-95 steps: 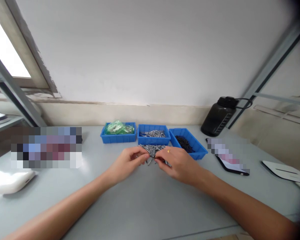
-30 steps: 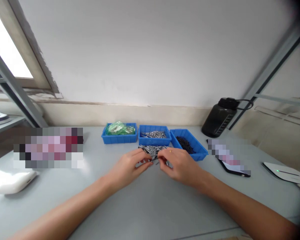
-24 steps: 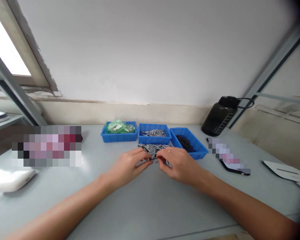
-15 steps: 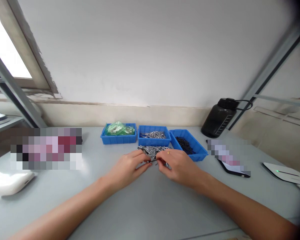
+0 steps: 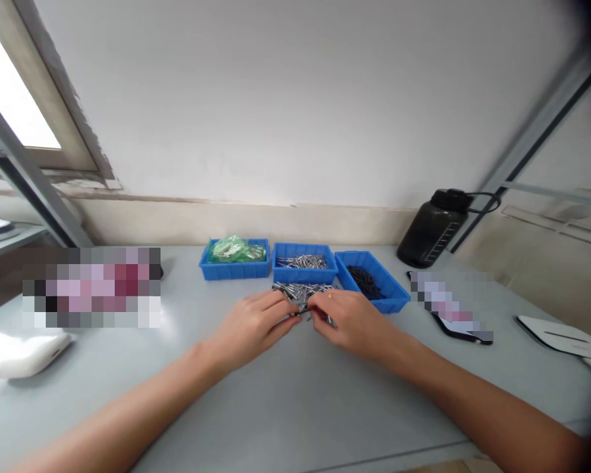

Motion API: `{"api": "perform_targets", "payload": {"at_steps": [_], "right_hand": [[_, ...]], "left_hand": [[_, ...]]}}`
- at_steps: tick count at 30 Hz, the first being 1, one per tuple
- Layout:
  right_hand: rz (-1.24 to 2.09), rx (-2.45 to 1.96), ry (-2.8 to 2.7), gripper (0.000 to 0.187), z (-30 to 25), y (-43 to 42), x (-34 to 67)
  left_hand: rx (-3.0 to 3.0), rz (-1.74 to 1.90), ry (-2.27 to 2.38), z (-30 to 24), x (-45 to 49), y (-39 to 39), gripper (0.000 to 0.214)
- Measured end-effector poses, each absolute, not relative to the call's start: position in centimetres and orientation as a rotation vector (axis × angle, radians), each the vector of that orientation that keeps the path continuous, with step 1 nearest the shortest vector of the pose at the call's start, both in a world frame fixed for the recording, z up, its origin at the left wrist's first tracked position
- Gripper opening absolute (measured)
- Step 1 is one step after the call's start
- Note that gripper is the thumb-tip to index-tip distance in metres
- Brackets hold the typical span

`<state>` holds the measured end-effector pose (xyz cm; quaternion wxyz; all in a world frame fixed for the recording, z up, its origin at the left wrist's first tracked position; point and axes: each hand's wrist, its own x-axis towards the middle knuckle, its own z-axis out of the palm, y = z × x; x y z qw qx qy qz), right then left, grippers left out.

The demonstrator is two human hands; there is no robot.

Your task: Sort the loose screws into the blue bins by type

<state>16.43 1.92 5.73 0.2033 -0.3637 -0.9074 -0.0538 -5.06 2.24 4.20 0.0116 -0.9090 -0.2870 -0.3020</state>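
Note:
My left hand [image 5: 256, 323] and my right hand [image 5: 349, 320] meet at the middle of the table, fingertips pinched together. Between them is a thin dark rod-like piece [image 5: 304, 311], mostly covered by the fingers. Just behind the fingertips lies a loose heap of silver metal pins [image 5: 303, 289], partly hidden by the hands. The middle blue bin [image 5: 304, 275] behind it has more such pins inside. To its right, an angled blue bin [image 5: 393, 305] contains small black pieces [image 5: 364, 281].
A left blue bin [image 5: 235, 270] carries a green plastic bag [image 5: 236, 249]. A black bottle [image 5: 432, 230] stands back right, near a phone [image 5: 456, 322] and a flat white device [image 5: 556, 336]. On the left are a white rounded case [image 5: 29, 356] and a blurred-out item [image 5: 98, 286].
Both hands stay pinched together at nearly the same spot, with only slight finger movement on the dark piece. The whole view has shifted a little.

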Motion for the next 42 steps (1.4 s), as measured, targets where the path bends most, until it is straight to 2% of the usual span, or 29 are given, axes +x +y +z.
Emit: {"api": "perform_targets", "payload": {"at_steps": [42], "right_hand": [[-0.127,-1.022,-2.545,0.01,5.34,2.11,16.49]], "left_hand": [[-2.786,-0.822,-0.83,3.94,-5.1,2.52,0.021]]}}
